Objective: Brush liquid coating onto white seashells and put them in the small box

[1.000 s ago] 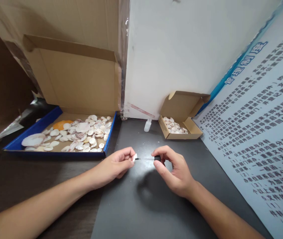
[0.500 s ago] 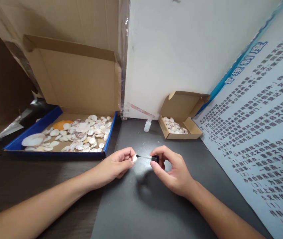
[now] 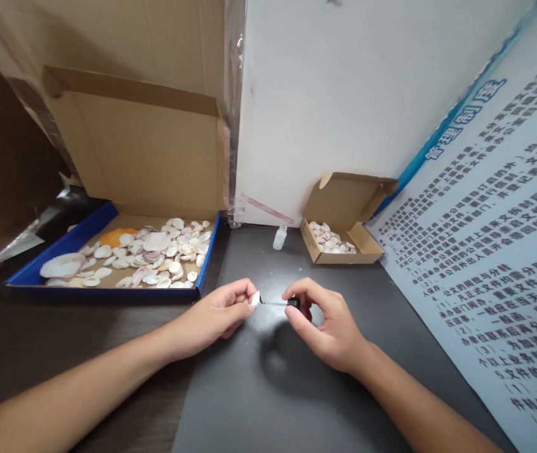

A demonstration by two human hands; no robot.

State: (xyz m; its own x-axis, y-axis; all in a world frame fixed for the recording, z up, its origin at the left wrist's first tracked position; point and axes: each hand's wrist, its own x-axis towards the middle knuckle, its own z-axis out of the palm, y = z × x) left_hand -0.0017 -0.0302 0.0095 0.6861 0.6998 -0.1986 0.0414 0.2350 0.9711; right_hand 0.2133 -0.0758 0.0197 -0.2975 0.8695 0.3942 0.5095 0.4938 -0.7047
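Note:
Between thumb and fingers, my left hand [image 3: 225, 311] pinches a small white shell [image 3: 255, 299] near the middle of the view. My right hand [image 3: 325, 319] is closed on the black cap of a thin brush [image 3: 293, 303]. The brush's stem points left, and its dark tip is at the shell's right side; whether they touch is hard to tell. Beyond the hands, a small uncapped bottle [image 3: 279, 238] with whitish contents stands upright on the dark table [image 3: 244, 402].
At the left lies a blue-edged box [image 3: 107, 291] of shells, its cardboard lid raised. A smaller cardboard box [image 3: 348, 258] of shells stands open at the back right. A white panel [image 3: 325, 94] rises behind, and a printed board [image 3: 499, 251] leans at the right.
The brush tip has shifted slightly down along the shell's edge, with a small movement of my right hand. My left hand and the shell are almost unmoved.

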